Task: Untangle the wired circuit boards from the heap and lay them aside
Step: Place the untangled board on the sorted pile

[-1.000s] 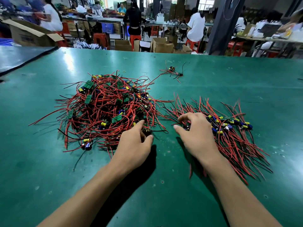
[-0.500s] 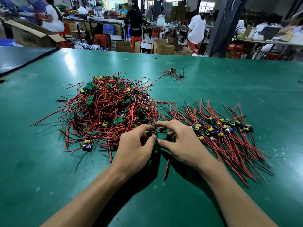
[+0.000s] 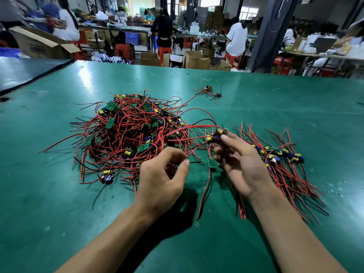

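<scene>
Spanning the middle of the green table (image 3: 59, 213), the heap (image 3: 134, 134) lies left of the laid-aside row (image 3: 285, 160). Since half a second ago the hands have parted. The left hand (image 3: 163, 178) hovers curled at the heap's near edge, grasp unclear. The right hand (image 3: 242, 162) pinches a lifted board (image 3: 216, 134), whose red lead (image 3: 197, 126) arches back into the heap, so it is seemingly not yet free.
</scene>
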Available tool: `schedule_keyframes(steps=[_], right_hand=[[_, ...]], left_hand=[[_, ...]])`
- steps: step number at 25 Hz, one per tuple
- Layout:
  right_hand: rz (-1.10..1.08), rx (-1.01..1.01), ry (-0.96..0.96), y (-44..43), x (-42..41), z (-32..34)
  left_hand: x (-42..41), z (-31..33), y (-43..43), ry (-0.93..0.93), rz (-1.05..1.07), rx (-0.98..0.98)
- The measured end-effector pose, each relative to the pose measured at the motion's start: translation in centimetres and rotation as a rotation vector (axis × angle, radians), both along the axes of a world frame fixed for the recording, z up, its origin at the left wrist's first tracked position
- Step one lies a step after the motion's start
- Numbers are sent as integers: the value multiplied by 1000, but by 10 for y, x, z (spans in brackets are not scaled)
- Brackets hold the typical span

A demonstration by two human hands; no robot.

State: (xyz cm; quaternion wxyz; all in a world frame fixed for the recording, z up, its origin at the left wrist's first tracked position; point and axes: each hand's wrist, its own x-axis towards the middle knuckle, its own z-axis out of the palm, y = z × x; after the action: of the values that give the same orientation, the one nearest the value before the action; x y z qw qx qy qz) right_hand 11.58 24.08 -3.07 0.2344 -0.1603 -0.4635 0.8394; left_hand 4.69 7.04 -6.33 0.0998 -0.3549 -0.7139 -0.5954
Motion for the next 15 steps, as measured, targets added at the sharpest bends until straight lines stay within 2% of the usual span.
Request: schedule_keyframes(steps=[3, 6, 9, 11, 14, 15], right_hand=[[83, -220, 42, 5, 4, 6], [156, -228, 40, 2, 2, 3], [123, -53, -18, -5, -6, -7], [40, 84, -112, -8, -8, -14], [-100, 338, -275, -2, -8, -21], [-119, 318, -276, 1, -7, -20]], left_hand=[[0, -3, 1, -22, -45, -68], [0, -4, 6, -90, -12, -62], [-5, -2, 5, -235, 62, 0], [-7, 0, 2, -176, 111, -27], [-2, 2, 0, -154, 41, -66], [0, 1, 0, -156, 13, -85]])
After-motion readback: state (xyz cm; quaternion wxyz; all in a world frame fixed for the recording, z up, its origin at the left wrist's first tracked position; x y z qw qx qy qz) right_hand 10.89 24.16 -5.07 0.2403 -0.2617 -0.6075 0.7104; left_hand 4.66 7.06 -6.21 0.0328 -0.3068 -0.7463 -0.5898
